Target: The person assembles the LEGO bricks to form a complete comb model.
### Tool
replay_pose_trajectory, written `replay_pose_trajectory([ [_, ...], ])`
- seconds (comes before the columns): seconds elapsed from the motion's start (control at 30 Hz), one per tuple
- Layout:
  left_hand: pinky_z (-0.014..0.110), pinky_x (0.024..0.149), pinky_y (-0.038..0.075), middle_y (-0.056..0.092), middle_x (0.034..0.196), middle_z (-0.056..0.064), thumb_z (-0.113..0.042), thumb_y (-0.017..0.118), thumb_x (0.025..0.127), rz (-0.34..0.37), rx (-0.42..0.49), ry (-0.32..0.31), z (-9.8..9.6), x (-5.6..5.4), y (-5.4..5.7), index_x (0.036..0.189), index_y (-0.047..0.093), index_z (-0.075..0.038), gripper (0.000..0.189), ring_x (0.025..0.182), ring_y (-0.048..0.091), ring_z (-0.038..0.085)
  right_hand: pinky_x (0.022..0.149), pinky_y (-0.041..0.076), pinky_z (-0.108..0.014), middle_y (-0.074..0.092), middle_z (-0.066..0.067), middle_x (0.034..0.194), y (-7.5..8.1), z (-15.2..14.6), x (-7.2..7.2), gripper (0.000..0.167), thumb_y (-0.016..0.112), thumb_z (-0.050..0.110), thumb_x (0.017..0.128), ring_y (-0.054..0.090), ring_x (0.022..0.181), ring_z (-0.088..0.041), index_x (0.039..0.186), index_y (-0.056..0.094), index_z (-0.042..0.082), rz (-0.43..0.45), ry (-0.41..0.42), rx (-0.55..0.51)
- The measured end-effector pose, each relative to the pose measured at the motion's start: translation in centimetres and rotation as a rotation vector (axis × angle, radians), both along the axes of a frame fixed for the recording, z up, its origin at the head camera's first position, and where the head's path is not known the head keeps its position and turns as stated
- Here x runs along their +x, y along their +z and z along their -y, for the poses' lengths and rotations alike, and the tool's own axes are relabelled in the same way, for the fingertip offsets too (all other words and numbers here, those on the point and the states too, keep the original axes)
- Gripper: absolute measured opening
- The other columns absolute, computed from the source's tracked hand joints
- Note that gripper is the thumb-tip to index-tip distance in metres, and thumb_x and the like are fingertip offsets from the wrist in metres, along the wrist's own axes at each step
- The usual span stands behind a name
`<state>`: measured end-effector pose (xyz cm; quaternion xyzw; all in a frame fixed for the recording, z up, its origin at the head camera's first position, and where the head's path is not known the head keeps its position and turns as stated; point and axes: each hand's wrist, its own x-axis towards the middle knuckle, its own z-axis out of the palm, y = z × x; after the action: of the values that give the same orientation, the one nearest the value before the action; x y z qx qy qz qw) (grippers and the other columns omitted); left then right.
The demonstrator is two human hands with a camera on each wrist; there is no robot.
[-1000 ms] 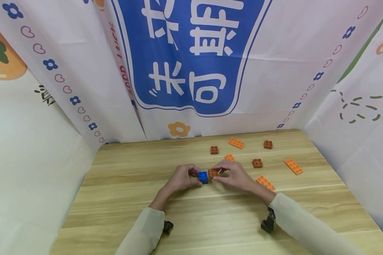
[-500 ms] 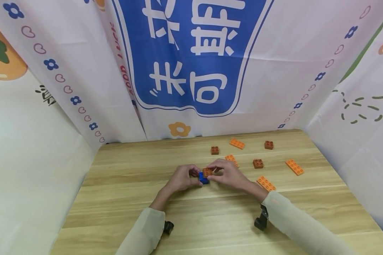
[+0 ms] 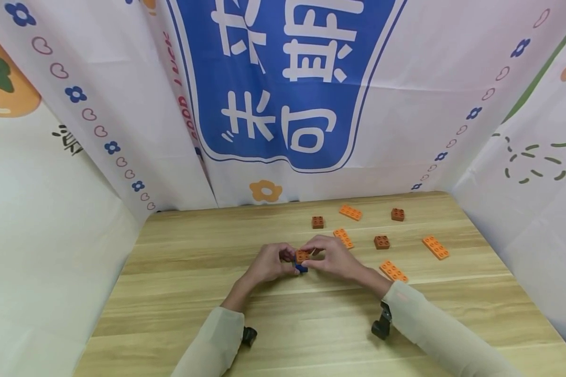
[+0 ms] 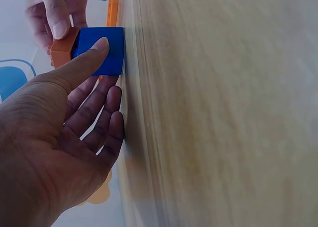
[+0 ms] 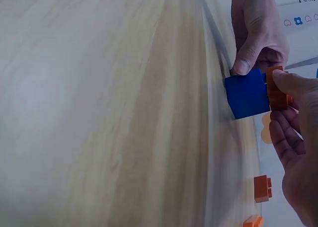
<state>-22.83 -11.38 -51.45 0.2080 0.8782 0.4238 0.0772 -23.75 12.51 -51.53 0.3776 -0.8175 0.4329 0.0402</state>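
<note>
A blue toy building block (image 3: 302, 269) stands on the table in the head view. My left hand (image 3: 269, 262) pinches it between thumb and fingers. Just over its top, a reddish-brown square brick (image 3: 302, 255) is pinched by my right hand (image 3: 334, 256). The right wrist view has blue studs showing in a narrow gap between the blue block (image 5: 247, 97) and the brown brick (image 5: 276, 97). In the left wrist view the thumb lies across the blue block (image 4: 116, 53), beside the brown brick (image 4: 62, 49). Whether the studs are engaged I cannot tell.
Flat orange bricks lie right of and behind my hands, among them one nearby (image 3: 343, 238), one at the far side (image 3: 350, 212) and one at right (image 3: 436, 247). Brown bricks (image 3: 382, 242) sit between them. A printed cloth (image 3: 273, 178) hangs behind the wooden table (image 3: 193, 251).
My right hand has moved left, bringing the brown brick from beside the blue block to over its top. The left hand has stayed in place on the blue block.
</note>
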Motion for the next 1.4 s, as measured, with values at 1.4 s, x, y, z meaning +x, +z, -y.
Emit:
replay_pose_trajectory([
  [1.4,0.026,0.081,0.060,0.076,0.098,0.002,-0.008,0.095,0.079,0.024,0.009,-0.029,0.0,-0.3,0.0,0.103,0.076,-0.007,0.030,0.091,0.072,0.016,0.083,0.062,-0.034,0.078,0.002,0.108,2.7,0.3,-0.1,0.025,0.087,0.015,0.090,0.071,0.097,-0.012,0.114,0.082,0.012,0.161,-0.026,0.152],
])
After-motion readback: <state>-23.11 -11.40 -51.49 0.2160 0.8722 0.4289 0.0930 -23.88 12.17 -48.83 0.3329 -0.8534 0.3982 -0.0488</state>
